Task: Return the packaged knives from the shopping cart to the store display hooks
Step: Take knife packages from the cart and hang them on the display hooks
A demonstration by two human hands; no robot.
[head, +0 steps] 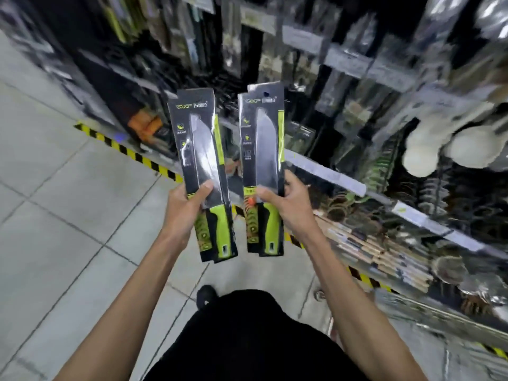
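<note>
We've got one pack in each hand, both upright, side by side in front of the shelving. Our left hand (187, 209) grips the left knife pack (200, 149), a black card sleeve showing a steel blade and a lime-green handle, with the thumb across the front at the blade's base. Our right hand (292, 206) clamps the matching right knife pack (264, 144) the same way, thumb in front and fingers behind. The packs sit near each other without touching. Behind them, the dark display racks (343, 64) are a blur. Yellow-and-black striped floor tape (123, 149) runs along the grey floor tiles (55, 215).
</note>
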